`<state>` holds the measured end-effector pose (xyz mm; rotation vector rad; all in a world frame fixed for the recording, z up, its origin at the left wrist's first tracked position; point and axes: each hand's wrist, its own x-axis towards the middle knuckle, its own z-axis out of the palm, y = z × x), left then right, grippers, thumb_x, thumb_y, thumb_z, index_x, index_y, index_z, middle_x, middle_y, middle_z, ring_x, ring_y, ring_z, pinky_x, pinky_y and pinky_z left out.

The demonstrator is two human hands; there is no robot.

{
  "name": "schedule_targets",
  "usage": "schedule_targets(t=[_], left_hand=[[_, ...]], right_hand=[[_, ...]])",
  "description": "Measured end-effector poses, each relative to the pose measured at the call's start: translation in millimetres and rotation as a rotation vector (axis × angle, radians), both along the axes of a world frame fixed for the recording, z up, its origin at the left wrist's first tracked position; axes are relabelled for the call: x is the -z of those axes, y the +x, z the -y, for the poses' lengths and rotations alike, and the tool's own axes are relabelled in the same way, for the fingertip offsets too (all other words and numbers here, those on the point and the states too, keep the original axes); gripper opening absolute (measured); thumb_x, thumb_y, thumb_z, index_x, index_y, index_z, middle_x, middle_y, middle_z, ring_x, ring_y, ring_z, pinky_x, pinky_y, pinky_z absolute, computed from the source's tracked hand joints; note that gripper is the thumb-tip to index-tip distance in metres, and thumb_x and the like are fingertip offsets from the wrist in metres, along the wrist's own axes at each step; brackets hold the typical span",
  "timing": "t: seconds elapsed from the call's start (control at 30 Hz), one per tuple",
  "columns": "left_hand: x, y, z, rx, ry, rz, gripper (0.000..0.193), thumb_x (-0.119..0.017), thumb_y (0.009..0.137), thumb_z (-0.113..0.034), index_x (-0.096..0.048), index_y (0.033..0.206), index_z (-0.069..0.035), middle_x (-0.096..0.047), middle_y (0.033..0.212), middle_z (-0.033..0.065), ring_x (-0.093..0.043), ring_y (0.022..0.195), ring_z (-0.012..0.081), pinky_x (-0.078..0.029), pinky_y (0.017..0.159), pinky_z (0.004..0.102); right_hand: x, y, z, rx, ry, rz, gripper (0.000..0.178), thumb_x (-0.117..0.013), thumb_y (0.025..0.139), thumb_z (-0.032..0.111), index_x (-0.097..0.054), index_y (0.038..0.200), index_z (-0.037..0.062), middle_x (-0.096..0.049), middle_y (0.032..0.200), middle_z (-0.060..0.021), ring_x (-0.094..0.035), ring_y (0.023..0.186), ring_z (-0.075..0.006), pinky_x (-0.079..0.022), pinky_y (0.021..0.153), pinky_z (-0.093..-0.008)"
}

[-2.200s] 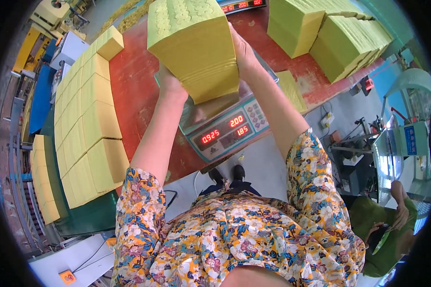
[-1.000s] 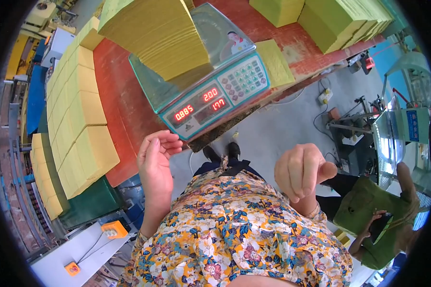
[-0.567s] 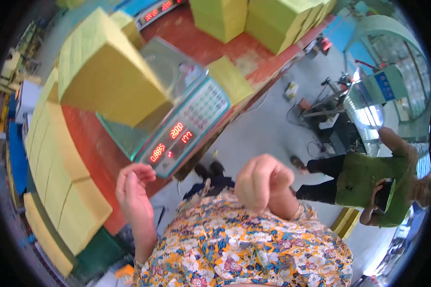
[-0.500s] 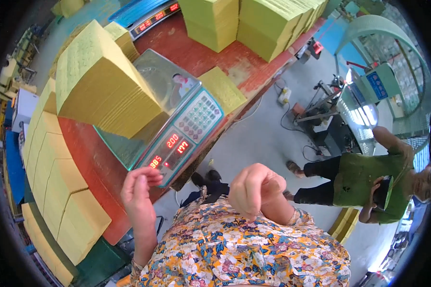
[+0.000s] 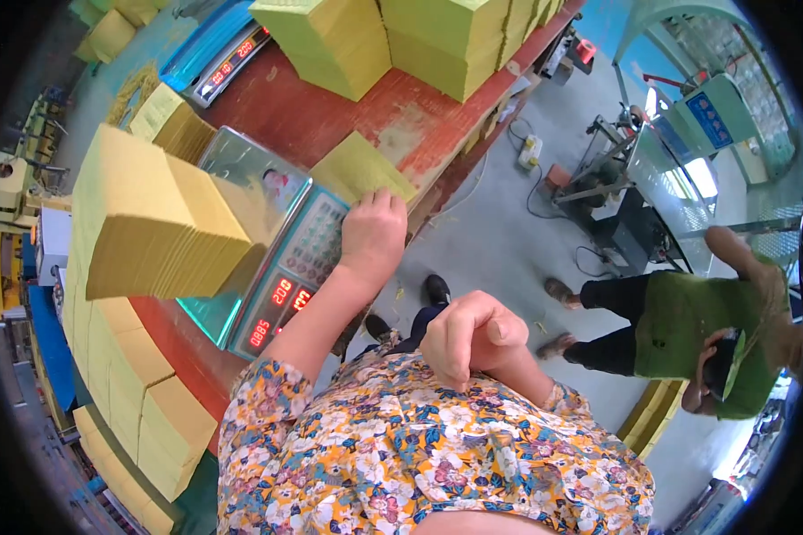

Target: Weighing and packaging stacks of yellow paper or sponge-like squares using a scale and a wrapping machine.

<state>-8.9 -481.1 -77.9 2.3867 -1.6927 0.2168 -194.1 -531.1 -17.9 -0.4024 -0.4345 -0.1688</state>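
Observation:
My left hand point(image 5: 375, 234) reaches over the keypad end of a digital scale point(image 5: 268, 299). Its curled fingers meet the near edge of a low pile of yellow paper point(image 5: 357, 167) lying beyond the keypad; the thumb is hidden. A tall stack of yellow paper sheets point(image 5: 165, 232) stands on the scale's glossy platform, and the display glows red. My left forearm passes beside the display and partly covers the panel. My right hand point(image 5: 473, 339) hovers in front of my flowered shirt, fingers curled in. Whatever it may hold is hidden.
Tall yellow paper blocks point(image 5: 330, 49) stand at the far side of the red table point(image 5: 268, 98), near a second scale point(image 5: 227, 62). More paper stacks point(image 5: 174, 410) line the left. A person in a green shirt point(image 5: 687, 330) is at right, near a green-framed machine point(image 5: 714, 125).
My left hand has moved from beside the scale's display, up and right, to the low yellow paper pile. The view has shifted. My right hand stays curled before my body.

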Motion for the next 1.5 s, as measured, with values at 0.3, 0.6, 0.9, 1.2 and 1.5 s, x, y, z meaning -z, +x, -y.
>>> schedule_targets(t=[0.3,0.6,0.9,1.2,1.5], left_hand=[[23,1,62,-0.108,0.034,0.125,0.007,-0.060,0.075,-0.005,-0.058,0.082,-0.003,-0.056,0.090,0.0112,-0.058,0.087,0.0288,-0.054,0.064,0.0373],[15,-11,56,-0.281,-0.015,-0.004,0.017,-0.068,0.075,-0.010,-0.056,0.085,-0.002,-0.054,0.094,0.0140,-0.055,0.091,0.0335,-0.052,0.072,0.0419],[13,-28,57,-0.260,0.107,-0.039,0.018,-0.066,0.072,-0.010,-0.056,0.086,-0.002,-0.057,0.097,0.0134,-0.056,0.093,0.0314,-0.049,0.080,0.0432],[3,-73,25,-0.047,-0.187,-0.211,0.037,-0.072,0.074,-0.009,-0.056,0.106,0.002,-0.055,0.116,0.0201,-0.054,0.109,0.0370,-0.042,0.097,0.0460],[-82,-46,-55,-0.526,-0.680,-1.216,0.015,-0.056,0.098,-0.011,-0.062,0.104,0.002,-0.062,0.093,0.0004,-0.055,0.089,0.0070,-0.046,0.079,0.0229]], right_hand=[[41,-8,102,0.033,-0.088,-0.241,0.050,-0.052,0.096,0.038,-0.064,0.087,-0.0093,-0.061,0.071,-0.0155,-0.061,0.059,-0.0221,-0.048,0.056,-0.0303],[110,8,138,0.059,-0.209,-0.932,0.032,-0.053,0.096,0.030,-0.064,0.098,0.0001,-0.060,0.079,-0.0044,-0.063,0.071,-0.0180,-0.050,0.064,-0.0296],[112,14,126,-0.041,-0.226,-0.998,0.027,-0.052,0.098,0.025,-0.064,0.102,0.0013,-0.062,0.082,-0.0045,-0.064,0.075,-0.0190,-0.051,0.070,-0.0304],[121,50,133,0.336,-0.807,-0.986,0.029,-0.058,0.093,0.018,-0.060,0.112,-0.0036,-0.063,0.087,-0.0056,-0.062,0.082,-0.0147,-0.053,0.073,-0.0318],[-14,47,73,0.478,-0.859,-0.770,0.029,-0.053,0.090,0.003,-0.059,0.116,-0.0073,-0.063,0.104,-0.0034,-0.056,0.094,-0.0109,-0.046,0.083,-0.0270]])
